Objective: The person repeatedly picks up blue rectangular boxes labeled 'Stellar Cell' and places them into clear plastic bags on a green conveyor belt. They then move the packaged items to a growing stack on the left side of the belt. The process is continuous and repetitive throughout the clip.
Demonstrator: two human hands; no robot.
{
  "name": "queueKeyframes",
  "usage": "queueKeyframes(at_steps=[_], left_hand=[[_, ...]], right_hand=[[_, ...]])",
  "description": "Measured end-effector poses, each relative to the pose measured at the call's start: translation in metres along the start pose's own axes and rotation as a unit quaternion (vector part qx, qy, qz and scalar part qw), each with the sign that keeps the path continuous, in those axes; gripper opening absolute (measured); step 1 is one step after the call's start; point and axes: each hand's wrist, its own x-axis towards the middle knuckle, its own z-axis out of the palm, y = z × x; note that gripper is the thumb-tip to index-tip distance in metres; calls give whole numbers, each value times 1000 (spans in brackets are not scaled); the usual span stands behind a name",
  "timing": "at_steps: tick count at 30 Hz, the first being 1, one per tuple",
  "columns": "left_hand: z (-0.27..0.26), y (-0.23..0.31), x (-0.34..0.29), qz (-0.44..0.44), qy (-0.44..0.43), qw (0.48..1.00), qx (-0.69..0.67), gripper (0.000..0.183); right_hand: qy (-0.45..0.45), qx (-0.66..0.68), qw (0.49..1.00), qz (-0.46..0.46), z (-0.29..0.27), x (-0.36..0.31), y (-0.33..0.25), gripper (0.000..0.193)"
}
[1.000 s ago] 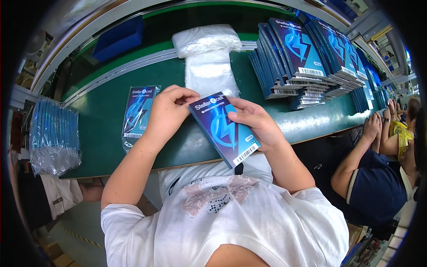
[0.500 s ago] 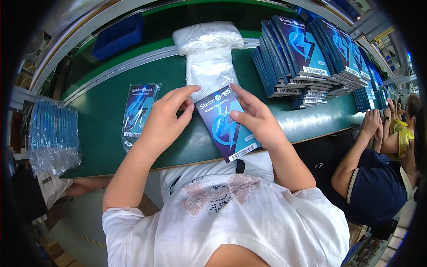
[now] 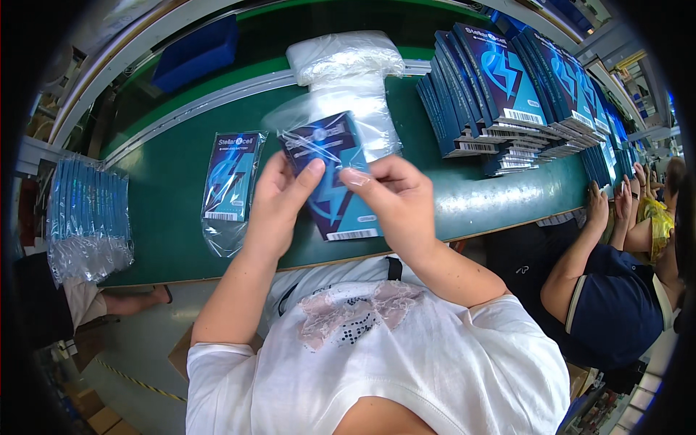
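A flat blue battery box [image 3: 324, 206] is held between my two hands above the bench, tilted slightly. Clear plastic bag film [image 3: 283, 116] covers its upper part and sticks out past its far left corner. My left hand [image 3: 281, 203] grips the left edge, thumb on the front. Across from it, my right hand [image 3: 399, 206] pinches the right side with its thumb on the film. Beyond the box lies a pile of clear plastic bags [image 3: 348, 94] with a thick rolled far end. Left of my hands rests a bagged battery box [image 3: 230, 177].
Tall stacks of blue battery boxes [image 3: 500, 87] stand at the right on the green bench [image 3: 174, 243]. A clear bag packed with several boxes [image 3: 88, 210] is at the far left. A blue bin [image 3: 194, 54] sits at the back. A co-worker [image 3: 602, 283] works at the right.
The box has moved up and left off the bag pile's near end, and film now covers its upper part. My left hand has taken hold of its left edge.
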Motion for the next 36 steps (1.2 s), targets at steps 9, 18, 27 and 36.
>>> queueKeyframes(at_steps=[9, 18, 27, 36], left_hand=[[2, 32, -25, -50, -15, 985, -163, 28], [-5, 16, -39, -303, -330, 852, -271, 64], [-25, 57, -29, -77, -52, 996, -2, 69], [-86, 23, -10, 75, 133, 665, 731, 76]], right_hand=[[-221, -257, 925, -171, -12, 14, -32, 101], [-132, -184, 851, -474, -7, -1, -49, 25], [-472, -173, 805, -315, 27, -36, -30, 43], [-301, -255, 852, -344, -12, -6, -57, 45]])
